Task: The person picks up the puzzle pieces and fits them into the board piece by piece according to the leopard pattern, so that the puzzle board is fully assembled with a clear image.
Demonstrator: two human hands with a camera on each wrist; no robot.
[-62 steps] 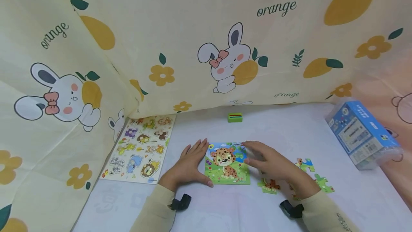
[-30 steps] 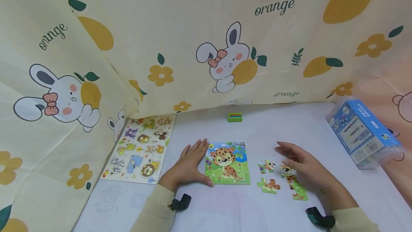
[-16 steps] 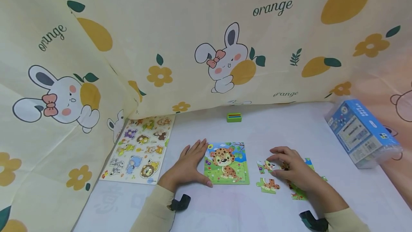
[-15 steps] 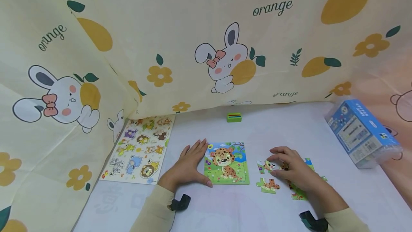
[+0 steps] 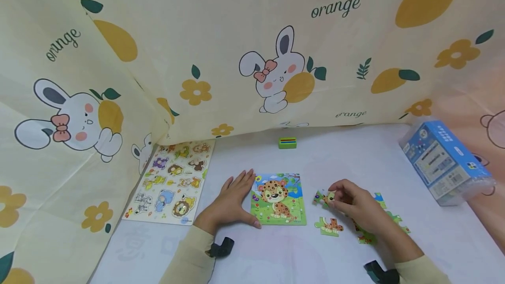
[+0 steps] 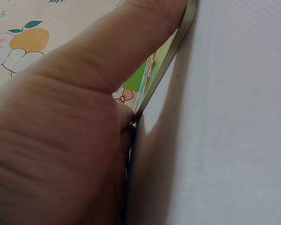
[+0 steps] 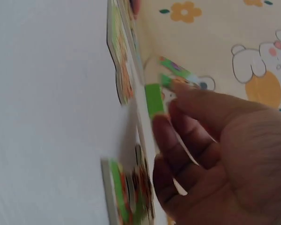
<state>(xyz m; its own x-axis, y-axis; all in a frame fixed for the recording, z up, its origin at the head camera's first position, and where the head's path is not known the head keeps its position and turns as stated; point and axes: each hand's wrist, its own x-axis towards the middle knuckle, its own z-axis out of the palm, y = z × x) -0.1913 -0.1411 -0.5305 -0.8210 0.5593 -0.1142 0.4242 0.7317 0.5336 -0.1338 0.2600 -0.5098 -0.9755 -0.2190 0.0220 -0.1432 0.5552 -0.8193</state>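
On the white table (image 5: 276, 257), the left hand (image 5: 230, 205) lies flat with straight fingers beside the leopard puzzle (image 5: 278, 199). The right hand (image 5: 355, 207) pinches a puzzle piece (image 5: 322, 197), just right of it. Farther, a green block (image 5: 287, 143) and a rabbit-print curtain (image 5: 252, 47).

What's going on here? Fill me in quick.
A person is working on a leopard jigsaw. The left hand rests flat against the left edge of the puzzle board, steadying it on the table. The right hand pinches one loose piece, lifted just right of the board. Other pieces lie on the table beside and under that hand.
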